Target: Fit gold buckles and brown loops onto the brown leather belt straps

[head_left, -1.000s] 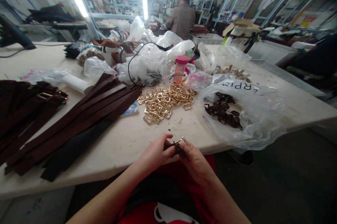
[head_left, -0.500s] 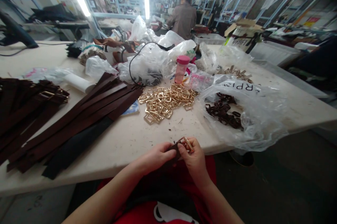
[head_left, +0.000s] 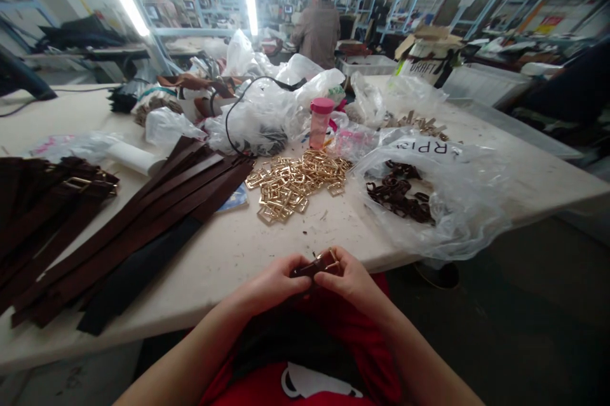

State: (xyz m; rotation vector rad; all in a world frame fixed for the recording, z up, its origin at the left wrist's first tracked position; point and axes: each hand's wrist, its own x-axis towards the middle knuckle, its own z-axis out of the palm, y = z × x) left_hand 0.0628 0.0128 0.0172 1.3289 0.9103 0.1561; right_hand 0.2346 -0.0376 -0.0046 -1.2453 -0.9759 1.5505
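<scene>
Just off the table's front edge, my left hand [head_left: 286,276] grips a dark brown leather strap [head_left: 307,269]. Pinched in my right hand [head_left: 340,272] is a gold buckle [head_left: 332,260], which sits at the strap's end, with a dark prong-like piece sticking up beside it. The rest of the strap drops out of sight below my hands. Beyond my hands lies a pile of gold buckles [head_left: 295,180]. Dark brown straps [head_left: 157,222] are fanned out on the left, and another bundle of straps [head_left: 42,203] with a buckle on top lies farther left.
A clear plastic bag [head_left: 457,215] with dark brown leather loops [head_left: 400,196] spreads over the table's right edge. Behind the buckles stand a pink-lidded bottle [head_left: 321,123] and heaped plastic bags [head_left: 267,107]. A white roll [head_left: 136,158] lies on the table [head_left: 214,272]. A person [head_left: 317,31] stands farther back.
The strap and buckle have turned so the strap's brown face shows across the buckle. My right fingers have shifted their hold on the buckle. The whole view has swung slightly.
</scene>
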